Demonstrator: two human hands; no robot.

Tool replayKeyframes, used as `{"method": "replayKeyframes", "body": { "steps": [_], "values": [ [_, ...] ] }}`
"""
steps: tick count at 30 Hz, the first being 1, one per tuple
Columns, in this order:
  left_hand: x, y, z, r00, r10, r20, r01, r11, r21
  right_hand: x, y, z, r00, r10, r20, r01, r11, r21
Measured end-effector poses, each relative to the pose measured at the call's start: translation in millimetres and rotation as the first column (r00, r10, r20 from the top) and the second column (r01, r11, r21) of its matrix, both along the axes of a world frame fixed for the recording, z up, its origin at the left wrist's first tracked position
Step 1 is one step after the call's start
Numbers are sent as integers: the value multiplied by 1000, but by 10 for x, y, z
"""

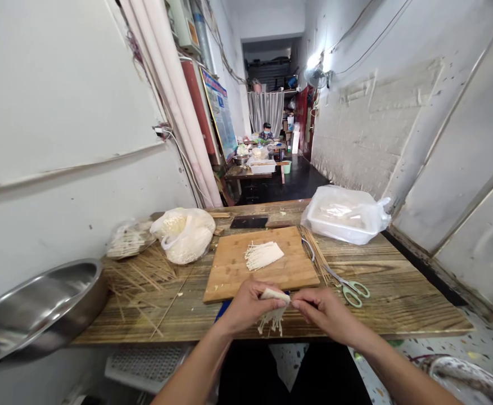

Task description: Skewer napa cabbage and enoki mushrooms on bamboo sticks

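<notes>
My left hand is closed around a small bunch of enoki mushrooms, whose thin stems and caps hang down at the table's front edge. At the bunch's right end, the fingers of my right hand are pinched together; what they hold, if anything, is too small to make out. Just beyond my hands lies a wooden cutting board. A flat pile of enoki mushrooms rests on it. Scissors with pale green handles lie right of the board, beside several thin wooden skewers.
Left on the table are a plastic bag, scattered skewers and a large steel basin. A bagged white tray sits at the back right. Behind the board lies a cleaver. Farther off, a person sits at another table.
</notes>
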State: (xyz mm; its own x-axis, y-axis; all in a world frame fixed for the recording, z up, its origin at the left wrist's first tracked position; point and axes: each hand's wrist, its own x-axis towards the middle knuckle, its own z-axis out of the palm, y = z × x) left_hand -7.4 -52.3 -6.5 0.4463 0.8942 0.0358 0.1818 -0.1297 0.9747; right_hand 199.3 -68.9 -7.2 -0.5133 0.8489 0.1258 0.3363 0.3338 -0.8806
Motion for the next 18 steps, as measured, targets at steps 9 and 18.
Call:
{"method": "replayKeyframes", "body": {
  "steps": [9, 18],
  "values": [
    [-166, 253, -144, 957, 277, -83, -262, 952, 157, 676, -65, 104, 921, -387, -40, 386, 922, -35],
    [-423, 851, -772, 716, 561, -415, -173, 719, 673, 1892, 79, -306, 277, -958, 73, 834, 277, 478]
  ]
}}
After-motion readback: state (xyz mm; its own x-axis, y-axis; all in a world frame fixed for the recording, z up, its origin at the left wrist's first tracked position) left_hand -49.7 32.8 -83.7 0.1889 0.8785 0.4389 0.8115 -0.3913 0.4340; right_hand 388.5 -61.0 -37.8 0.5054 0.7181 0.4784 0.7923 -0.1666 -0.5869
